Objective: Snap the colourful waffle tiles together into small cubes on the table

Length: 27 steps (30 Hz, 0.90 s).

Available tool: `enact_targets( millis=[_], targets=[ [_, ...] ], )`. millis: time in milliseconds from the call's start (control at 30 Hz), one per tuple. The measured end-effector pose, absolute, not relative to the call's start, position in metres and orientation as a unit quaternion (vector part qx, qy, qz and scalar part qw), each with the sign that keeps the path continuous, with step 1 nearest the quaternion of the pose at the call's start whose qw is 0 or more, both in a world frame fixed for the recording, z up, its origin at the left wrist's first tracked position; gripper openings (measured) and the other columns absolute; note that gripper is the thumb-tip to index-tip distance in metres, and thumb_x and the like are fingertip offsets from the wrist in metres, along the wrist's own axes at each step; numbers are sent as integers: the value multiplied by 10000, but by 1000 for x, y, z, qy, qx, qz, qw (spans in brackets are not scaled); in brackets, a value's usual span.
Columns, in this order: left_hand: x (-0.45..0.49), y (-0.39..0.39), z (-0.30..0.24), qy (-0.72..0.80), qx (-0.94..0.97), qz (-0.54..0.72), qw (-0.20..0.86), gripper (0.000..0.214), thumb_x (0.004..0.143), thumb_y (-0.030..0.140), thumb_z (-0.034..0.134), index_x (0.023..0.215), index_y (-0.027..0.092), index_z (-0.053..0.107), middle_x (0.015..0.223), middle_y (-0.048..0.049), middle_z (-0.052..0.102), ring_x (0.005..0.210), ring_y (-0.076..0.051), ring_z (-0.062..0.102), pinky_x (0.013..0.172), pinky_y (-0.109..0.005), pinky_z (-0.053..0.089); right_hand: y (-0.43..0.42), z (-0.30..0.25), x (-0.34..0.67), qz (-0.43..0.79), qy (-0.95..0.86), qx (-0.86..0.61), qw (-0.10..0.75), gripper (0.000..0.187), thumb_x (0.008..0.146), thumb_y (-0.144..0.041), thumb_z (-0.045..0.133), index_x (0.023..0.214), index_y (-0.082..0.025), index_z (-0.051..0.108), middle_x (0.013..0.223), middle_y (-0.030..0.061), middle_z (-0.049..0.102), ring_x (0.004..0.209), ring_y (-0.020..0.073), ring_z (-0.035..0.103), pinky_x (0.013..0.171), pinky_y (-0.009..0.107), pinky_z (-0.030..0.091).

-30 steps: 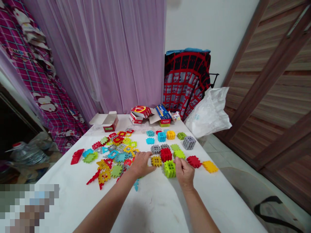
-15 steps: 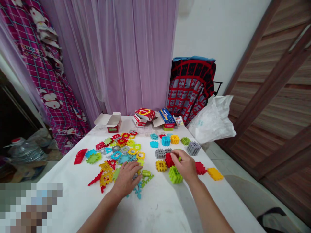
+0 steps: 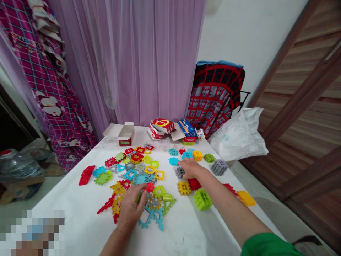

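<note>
My left hand [image 3: 133, 202] is closed over the pile of flat interlocking plastic pieces, with a green piece [image 3: 139, 196] between thumb and fingers. Just right of it lie a red piece [image 3: 150, 187], a lime piece [image 3: 159, 191] and joined blue pieces [image 3: 157, 216]. On the other side, my right hand [image 3: 190, 168] reaches palm down over the assembled cubes. It is nearest a grey cube [image 3: 180, 172] and a blue block [image 3: 188, 153], and its fingertips are largely hidden. A red cube [image 3: 194, 184] shows partly under the forearm. Closer to me are a yellow cube [image 3: 184, 188] and a lime cube [image 3: 202, 199].
Opened boxes stand at the back: a white-and-red one [image 3: 126, 135], a red one [image 3: 162, 126] and a blue one [image 3: 187, 128]. A white plastic bag [image 3: 239, 137] leans at the right edge. A larger grey cube [image 3: 219, 167] and yellow pieces [image 3: 246, 198] lie right.
My right hand has moved away from me, from the red cube toward the grey and blue blocks. My left hand has drawn slightly nearer to me. The view has shifted a little.
</note>
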<state>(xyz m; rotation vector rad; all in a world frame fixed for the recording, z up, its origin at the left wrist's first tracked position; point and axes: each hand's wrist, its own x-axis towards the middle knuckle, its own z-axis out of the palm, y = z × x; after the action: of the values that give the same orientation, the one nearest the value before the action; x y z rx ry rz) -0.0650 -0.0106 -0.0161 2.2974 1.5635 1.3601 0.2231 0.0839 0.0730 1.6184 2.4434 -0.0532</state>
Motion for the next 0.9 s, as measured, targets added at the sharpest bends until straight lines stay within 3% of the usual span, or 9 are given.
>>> enact_targets(
  millis=[400, 567, 900],
  targets=[
    [-65, -9, -21, 523, 717, 455, 81, 251, 880, 328, 487, 1047, 237, 651, 970, -49, 737, 894, -198, 690, 822, -337, 559, 86, 67, 222, -18, 831, 542, 124, 655, 632, -230, 694, 1267, -202, 536, 1138, 135, 632, 1108, 301, 537, 900, 372, 373],
    [-64, -9, -18, 527, 710, 459, 83, 248, 873, 331, 487, 1032, 242, 655, 961, -47, 741, 886, -197, 692, 817, -336, 561, 89, 66, 224, -16, 829, 548, 115, 651, 634, -254, 695, 1265, -266, 533, 1153, 78, 631, 1115, 271, 534, 908, 336, 360],
    [-63, -10, -18, 527, 713, 453, 91, 240, 878, 303, 487, 1041, 238, 651, 972, -46, 737, 896, -192, 689, 834, -334, 554, 89, 60, 220, -22, 830, 545, 118, 692, 640, -250, 687, 1308, -258, 507, 1208, 98, 626, 1131, 291, 533, 908, 356, 361]
  ],
)
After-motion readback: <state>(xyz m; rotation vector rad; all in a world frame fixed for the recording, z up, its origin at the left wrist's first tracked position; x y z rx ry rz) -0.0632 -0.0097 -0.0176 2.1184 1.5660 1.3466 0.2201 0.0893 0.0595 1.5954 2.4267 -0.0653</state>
